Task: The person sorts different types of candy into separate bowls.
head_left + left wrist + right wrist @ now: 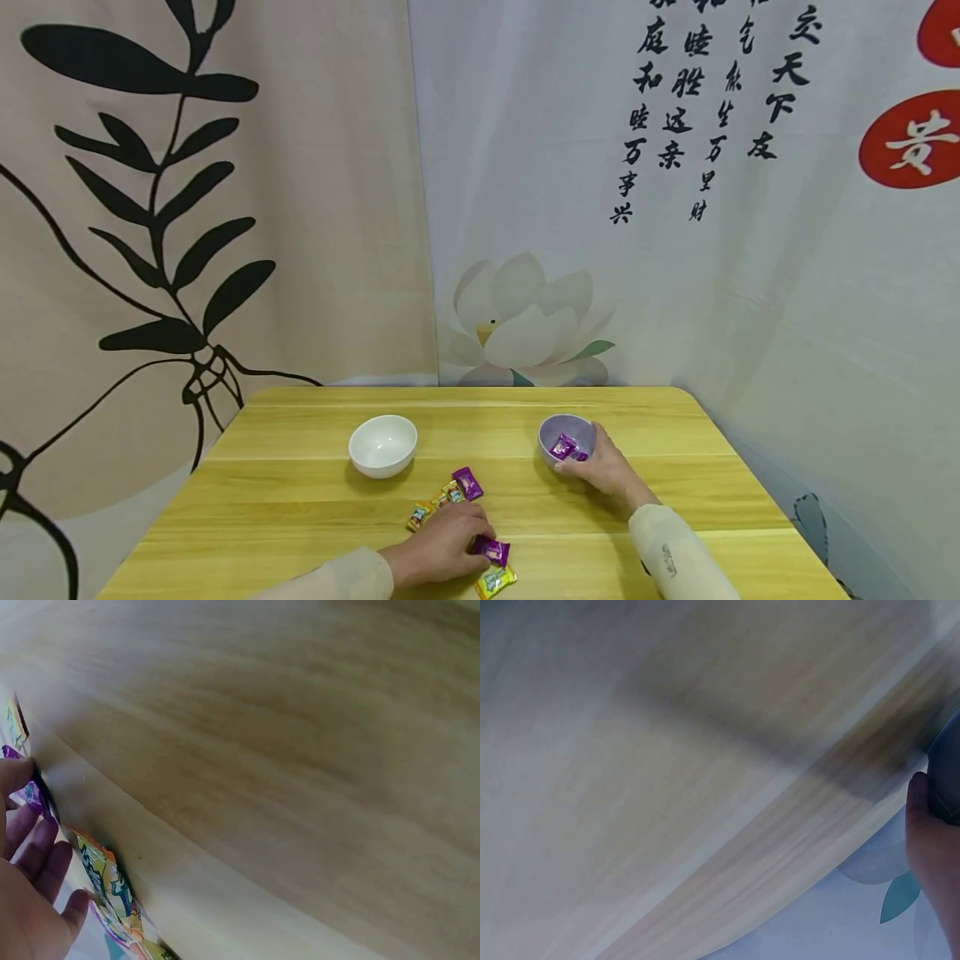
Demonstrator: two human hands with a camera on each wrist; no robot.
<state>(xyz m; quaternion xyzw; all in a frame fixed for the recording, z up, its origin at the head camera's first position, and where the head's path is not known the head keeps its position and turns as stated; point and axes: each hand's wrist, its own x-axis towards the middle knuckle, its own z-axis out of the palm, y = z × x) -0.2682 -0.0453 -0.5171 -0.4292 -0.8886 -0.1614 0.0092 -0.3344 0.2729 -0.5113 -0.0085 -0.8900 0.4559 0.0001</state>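
Observation:
My left hand (448, 542) is low over the table, pinching a purple-wrapped candy (492, 550) between thumb and fingers. The left wrist view shows that purple candy (31, 796) by the thumb, with the fingers (36, 847) behind it. Just below it lies a yellow-wrapped candy (496, 581). Beyond the hand are several yellow candies (418, 516) and one purple candy (468, 483). My right hand (609, 468) grips the rim and side of a small lavender bowl (547, 450) that holds purple candies (562, 447). In the right wrist view the bowl (946, 772) shows only in part.
A white bowl (382, 447) stands on the left of the wooden table (300, 483), behind the candies. Hanging cloth with a printed plant, a lotus and writing rises behind the table's far edge.

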